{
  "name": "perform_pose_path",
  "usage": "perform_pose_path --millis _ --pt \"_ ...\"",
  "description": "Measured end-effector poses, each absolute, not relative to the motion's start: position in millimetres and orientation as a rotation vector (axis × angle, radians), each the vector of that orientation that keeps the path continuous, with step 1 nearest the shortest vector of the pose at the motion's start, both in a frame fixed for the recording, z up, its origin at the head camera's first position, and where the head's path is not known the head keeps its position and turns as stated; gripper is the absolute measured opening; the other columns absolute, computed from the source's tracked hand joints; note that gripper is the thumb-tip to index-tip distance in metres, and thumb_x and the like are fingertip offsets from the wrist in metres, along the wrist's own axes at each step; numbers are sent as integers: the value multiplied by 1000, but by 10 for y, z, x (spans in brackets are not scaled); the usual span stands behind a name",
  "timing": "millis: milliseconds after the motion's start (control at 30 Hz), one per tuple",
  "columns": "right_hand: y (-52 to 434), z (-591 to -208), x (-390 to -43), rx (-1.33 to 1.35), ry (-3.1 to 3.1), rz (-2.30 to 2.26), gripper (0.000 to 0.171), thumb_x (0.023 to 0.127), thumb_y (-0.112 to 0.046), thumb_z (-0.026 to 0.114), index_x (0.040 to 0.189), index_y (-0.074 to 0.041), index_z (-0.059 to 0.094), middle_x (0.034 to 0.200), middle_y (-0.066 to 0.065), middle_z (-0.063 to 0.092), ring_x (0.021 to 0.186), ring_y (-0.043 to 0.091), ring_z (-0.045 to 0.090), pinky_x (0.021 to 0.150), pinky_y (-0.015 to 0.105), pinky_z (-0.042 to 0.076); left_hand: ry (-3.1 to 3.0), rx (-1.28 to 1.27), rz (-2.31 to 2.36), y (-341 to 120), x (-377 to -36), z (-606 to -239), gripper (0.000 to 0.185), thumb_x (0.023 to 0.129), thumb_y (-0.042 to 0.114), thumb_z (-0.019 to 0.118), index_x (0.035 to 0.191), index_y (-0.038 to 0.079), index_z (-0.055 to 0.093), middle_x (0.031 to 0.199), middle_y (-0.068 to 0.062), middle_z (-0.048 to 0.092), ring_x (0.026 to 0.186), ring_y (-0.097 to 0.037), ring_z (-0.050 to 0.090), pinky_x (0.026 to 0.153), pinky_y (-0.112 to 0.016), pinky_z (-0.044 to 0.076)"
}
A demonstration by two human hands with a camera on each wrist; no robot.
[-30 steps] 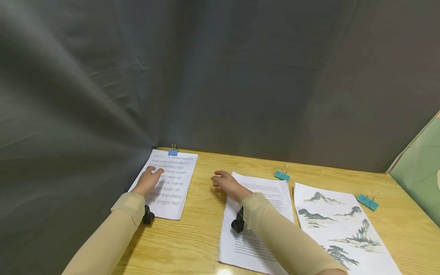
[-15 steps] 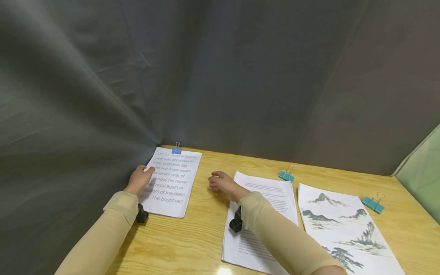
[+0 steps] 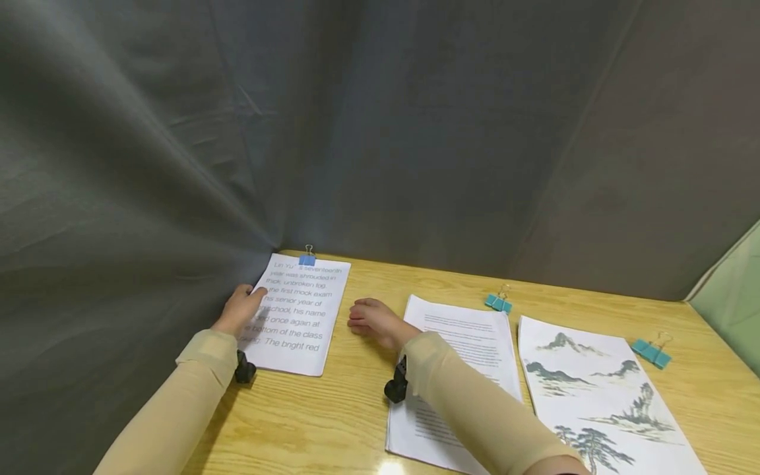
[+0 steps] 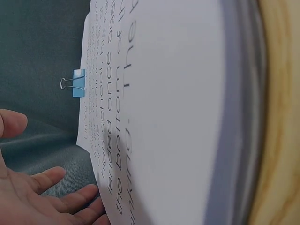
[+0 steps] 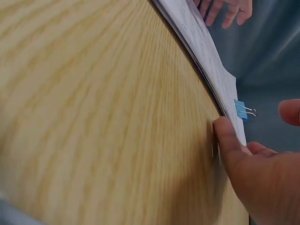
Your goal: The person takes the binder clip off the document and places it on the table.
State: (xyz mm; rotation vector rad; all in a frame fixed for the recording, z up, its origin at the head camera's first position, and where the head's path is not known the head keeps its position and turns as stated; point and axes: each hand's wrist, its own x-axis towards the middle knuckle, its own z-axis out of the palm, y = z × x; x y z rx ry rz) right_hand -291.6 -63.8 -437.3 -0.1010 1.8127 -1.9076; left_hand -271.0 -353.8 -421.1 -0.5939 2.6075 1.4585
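A sheaf of large-print pages (image 3: 299, 310) lies at the table's back left corner, held at its top by a blue binder clip (image 3: 307, 259). My left hand (image 3: 245, 302) rests at the sheaf's left edge with its fingers relaxed and holds nothing. The left wrist view shows the left hand (image 4: 47, 197) beside the page (image 4: 164, 117), with the clip (image 4: 77, 83) beyond. My right hand (image 3: 367, 318) rests on the bare wood just right of the sheaf, fingers loosely curled. In the right wrist view a fingertip (image 5: 225, 136) touches the table near the sheaf (image 5: 201, 42) and clip (image 5: 241, 110).
A stack of small-print pages (image 3: 469, 356) lies under my right forearm, a teal clip (image 3: 497, 303) behind it. A landscape print stack (image 3: 600, 389) lies further right with another teal clip (image 3: 651, 353). Grey cloth (image 3: 380, 132) walls the wooden table (image 3: 332, 409) at back and left.
My left hand slid off the printed page to its left edge. My right hand moved left, away from the small-print stack and toward the clipped sheaf.
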Motion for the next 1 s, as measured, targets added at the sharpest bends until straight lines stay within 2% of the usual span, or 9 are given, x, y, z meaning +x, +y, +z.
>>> perform_pose_path --millis 133,300,467,633,767,833,900,1000 --pt "-642 -4358 -2923 -74 1787 -1913 57 105 -3 50 153 16 27 130 30 55 112 34 62 102 43 51 2593 -581 1467 -3508 -2702 -4198 70 107 35 36 159 -6 15 156 -33 27 131 -44 37 111 -58 32" --pt "-640 -4373 -2926 -39 1748 -1923 58 105 -2 50 154 15 25 118 24 57 112 37 63 99 43 53 2580 -568 1485 -3472 -2694 -4214 70 107 33 37 160 -7 13 161 -34 18 140 -47 29 117 -59 23" --pt "-641 -4417 -2935 6 1712 -1943 57 104 -2 51 154 14 26 106 15 55 102 32 64 97 43 54 2565 -554 1515 -3461 -2676 -4239 71 107 31 36 159 -10 11 163 -34 14 145 -48 23 120 -60 19" --pt "-626 -4428 -2934 38 1699 -1960 47 105 -5 50 145 16 35 104 16 57 90 24 64 93 39 56 2561 -539 1545 -3455 -2664 -4262 71 106 30 38 158 -12 13 162 -35 14 147 -48 22 120 -59 18" --pt "-595 -4442 -2944 38 1712 -1941 38 107 -8 48 137 16 44 100 14 61 82 18 64 78 27 57 2502 -575 1608 -3446 -2688 -4305 72 105 30 39 159 -8 12 158 -34 23 134 -46 37 111 -56 34" --pt "-578 -4444 -2953 22 1721 -1926 40 108 -10 48 138 16 45 95 12 62 78 15 62 71 22 54 2468 -589 1643 -3440 -2697 -4307 73 105 30 40 160 -6 10 153 -33 28 124 -44 44 100 -53 42" --pt "-556 -4438 -2953 -17 1745 -1899 42 109 -12 48 139 16 46 90 9 61 72 12 60 65 19 52 2441 -591 1665 -3434 -2697 -4291 74 104 31 41 161 -5 9 150 -31 31 118 -42 48 92 -47 45" --pt "-521 -4427 -2945 -95 1799 -1847 36 109 -13 48 133 15 51 82 6 59 67 9 56 60 19 50 2402 -587 1673 -3423 -2701 -4265 74 104 30 42 162 -3 8 148 -30 33 114 -40 50 82 -40 46"
